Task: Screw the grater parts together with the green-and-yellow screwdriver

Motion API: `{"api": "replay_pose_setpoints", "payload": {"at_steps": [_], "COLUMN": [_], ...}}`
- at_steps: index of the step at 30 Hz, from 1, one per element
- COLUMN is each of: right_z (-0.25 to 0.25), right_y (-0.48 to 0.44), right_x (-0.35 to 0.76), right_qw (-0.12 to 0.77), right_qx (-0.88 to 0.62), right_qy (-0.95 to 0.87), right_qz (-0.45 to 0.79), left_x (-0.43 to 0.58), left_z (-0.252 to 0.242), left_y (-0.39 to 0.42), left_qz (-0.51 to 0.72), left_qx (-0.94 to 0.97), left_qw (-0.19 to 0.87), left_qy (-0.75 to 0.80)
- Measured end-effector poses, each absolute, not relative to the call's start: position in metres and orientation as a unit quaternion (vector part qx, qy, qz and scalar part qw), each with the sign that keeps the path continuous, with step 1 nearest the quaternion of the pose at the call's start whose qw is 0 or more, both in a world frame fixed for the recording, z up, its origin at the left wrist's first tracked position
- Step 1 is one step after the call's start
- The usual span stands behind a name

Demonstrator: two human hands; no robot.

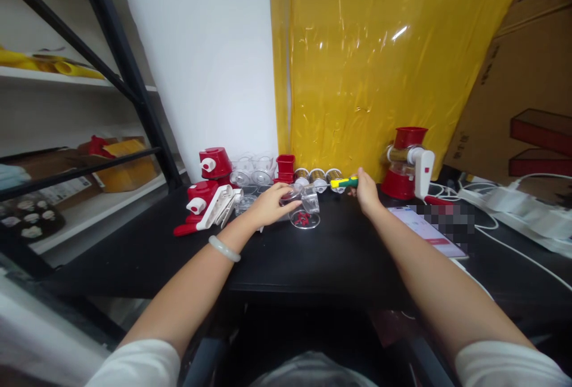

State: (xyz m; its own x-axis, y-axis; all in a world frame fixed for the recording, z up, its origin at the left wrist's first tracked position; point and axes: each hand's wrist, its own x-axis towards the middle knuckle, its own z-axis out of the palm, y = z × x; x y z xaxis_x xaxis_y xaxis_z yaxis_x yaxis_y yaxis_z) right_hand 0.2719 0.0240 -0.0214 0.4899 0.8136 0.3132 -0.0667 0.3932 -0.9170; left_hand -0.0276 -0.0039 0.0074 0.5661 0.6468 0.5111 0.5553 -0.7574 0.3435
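White sleeves (143,364) frame my left hand (271,203), closed around a clear plastic part (310,198) above the surface (304,262), seemingly steadying it to face the screwdriver (345,183) clasped in my right hand (367,192).

Glare streaks the sheet (357,77); below it the desk (304,262) is dark; left of it the shelf (53,76) looks stretched, soft.
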Motion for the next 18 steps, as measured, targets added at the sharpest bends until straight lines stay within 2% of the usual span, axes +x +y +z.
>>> {"api": "replay_pose_setpoints", "payload": {"at_steps": [4,15,18], "right_z": [-0.0228,-0.0160,-0.0182], "right_y": [0.0244,0.0196,0.0218], "right_x": [0.2721,0.2685,0.2709], "right_qw": [0.727,0.749,0.748], "right_qx": [-0.461,-0.364,-0.365], "right_qy": [-0.408,-0.326,-0.340], "right_qz": [0.304,0.447,0.438], "left_x": [-0.0274,-0.0270,-0.0269], "left_z": [0.0085,0.0081,0.0084], "left_y": [-0.0052,-0.0036,-0.0039], "left_qz": [0.317,0.320,0.321], "left_qx": [0.886,0.888,0.888], "left_qw": [0.068,0.063,0.065], "left_qy": [0.331,0.324,0.323]}}
